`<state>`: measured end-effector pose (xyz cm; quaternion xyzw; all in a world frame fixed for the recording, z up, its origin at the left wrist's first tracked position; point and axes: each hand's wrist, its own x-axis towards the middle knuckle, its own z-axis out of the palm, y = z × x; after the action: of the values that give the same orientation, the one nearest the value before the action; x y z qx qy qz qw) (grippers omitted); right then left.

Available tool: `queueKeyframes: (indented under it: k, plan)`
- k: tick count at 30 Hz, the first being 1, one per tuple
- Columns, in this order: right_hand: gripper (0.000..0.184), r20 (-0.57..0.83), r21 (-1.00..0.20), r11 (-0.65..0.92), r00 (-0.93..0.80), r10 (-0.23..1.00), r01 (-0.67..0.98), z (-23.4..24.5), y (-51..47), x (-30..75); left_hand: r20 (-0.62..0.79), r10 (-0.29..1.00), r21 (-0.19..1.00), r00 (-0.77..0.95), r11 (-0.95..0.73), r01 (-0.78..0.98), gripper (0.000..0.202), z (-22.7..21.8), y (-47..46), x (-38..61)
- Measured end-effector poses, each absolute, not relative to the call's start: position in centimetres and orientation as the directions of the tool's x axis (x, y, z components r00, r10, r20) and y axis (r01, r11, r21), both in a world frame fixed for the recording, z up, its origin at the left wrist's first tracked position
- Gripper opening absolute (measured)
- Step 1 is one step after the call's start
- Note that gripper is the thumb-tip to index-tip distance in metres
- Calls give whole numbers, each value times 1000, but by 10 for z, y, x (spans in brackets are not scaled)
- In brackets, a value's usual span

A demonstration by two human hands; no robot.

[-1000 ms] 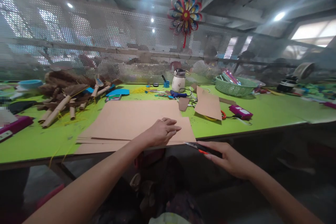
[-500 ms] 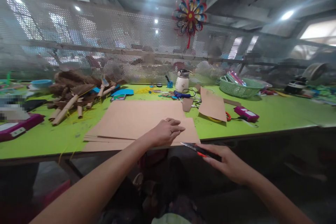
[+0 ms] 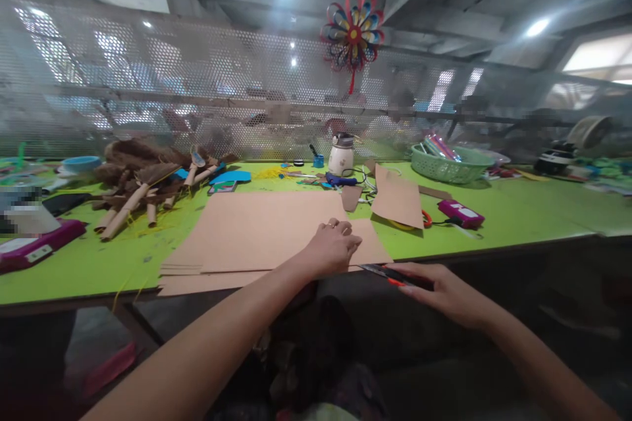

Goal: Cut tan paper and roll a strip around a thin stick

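A stack of large brown card sheets (image 3: pixel 261 230) lies on the green table (image 3: pixel 518 214), its near edge at the table's front. My left hand (image 3: pixel 333 247) rests palm down on the stack's near right corner, fingers stretched forward. My right hand (image 3: pixel 447 289) hovers just off the table's front edge, closed round a black and red utility knife (image 3: pixel 390 273). The knife's blade points left at the card's corner, close under my left hand.
Rolled brown paper tubes (image 3: pixel 133 194) are piled at the left. A loose card piece (image 3: pixel 397 197), a pink box (image 3: pixel 461 212), a green basket (image 3: pixel 444 168) and a white jar (image 3: pixel 340 154) stand beyond. A perforated metal screen (image 3: pixel 197 99) backs the table.
Both hands and the knife have shifted a little to the right along the card's front edge. The knife tip stays near the card's corner.
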<state>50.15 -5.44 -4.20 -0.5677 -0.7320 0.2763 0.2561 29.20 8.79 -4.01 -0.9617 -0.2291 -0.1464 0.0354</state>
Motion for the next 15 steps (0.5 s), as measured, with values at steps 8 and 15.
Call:
queueKeyframes:
  k: [8, 15]
  plan:
    - [41, 113, -652, 227, -203, 973, 723, -48, -52, 510, 327, 405, 117, 854, -914, 389, 37, -26, 111, 225]
    - [41, 157, -622, 254, -199, 967, 741, -45, -49, 495, 325, 407, 147, 854, -913, 380, 37, -46, 124, 189]
